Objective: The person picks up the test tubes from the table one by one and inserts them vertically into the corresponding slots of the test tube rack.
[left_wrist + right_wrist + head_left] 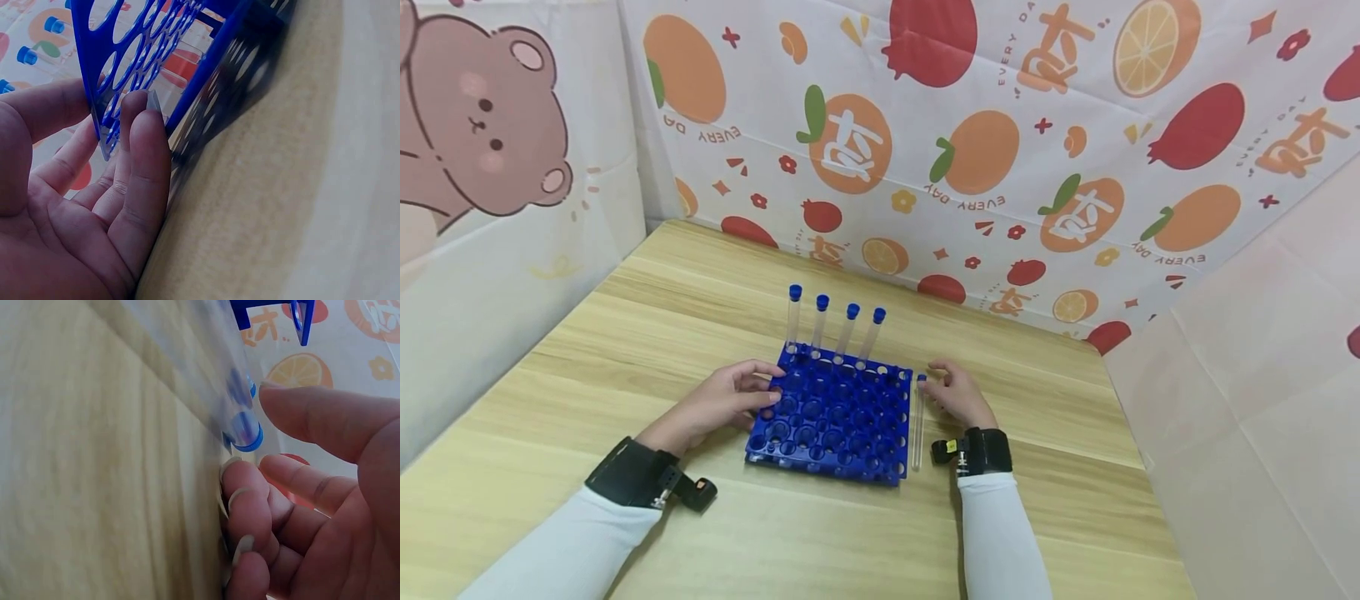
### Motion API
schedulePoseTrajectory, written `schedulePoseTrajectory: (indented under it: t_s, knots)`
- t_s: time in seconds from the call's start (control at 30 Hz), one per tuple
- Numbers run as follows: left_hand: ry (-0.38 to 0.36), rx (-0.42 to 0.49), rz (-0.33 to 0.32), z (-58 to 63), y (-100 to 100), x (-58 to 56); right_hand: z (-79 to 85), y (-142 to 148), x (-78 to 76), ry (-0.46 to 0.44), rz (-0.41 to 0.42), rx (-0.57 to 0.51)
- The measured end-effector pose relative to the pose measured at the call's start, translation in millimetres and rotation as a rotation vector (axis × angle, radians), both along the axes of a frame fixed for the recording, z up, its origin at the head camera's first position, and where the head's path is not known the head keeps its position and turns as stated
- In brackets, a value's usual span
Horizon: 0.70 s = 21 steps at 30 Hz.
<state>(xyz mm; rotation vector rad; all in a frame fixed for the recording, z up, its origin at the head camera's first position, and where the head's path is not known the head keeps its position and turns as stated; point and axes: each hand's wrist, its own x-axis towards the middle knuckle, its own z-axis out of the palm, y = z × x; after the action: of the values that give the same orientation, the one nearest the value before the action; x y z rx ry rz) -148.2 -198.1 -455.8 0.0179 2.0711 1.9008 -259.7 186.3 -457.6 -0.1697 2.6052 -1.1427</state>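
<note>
Fruit-printed cloth (917,162) backs the desk (700,546). Mid-frame, the left hand (721,402) grips the blue rack (831,417) by its edge; just right lies a capped tube (918,427). Beside it, the right hand's (962,398) fingers stand parted, empty. Picking up seems in hand, calling next for a pinch.

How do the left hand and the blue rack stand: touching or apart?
Touching. The left wrist view shows it: the left hand holds the blue rack at its edge, fingers meeting the perforated plate.
</note>
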Motion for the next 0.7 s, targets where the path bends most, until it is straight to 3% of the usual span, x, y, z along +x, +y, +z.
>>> schedulePoseTrajectory:
  t_s: [0.4,0.7]
  knots:
    - [0.005,-0.004,0.001,0.5,0.2,1.3,2.3,-4.5,-1.2,-0.001,0.066,0.072]
    - [0.005,0.002,-0.001,-1.9,1.7,1.3,2.1,-5.2,-1.4,-0.004,0.012,0.068]
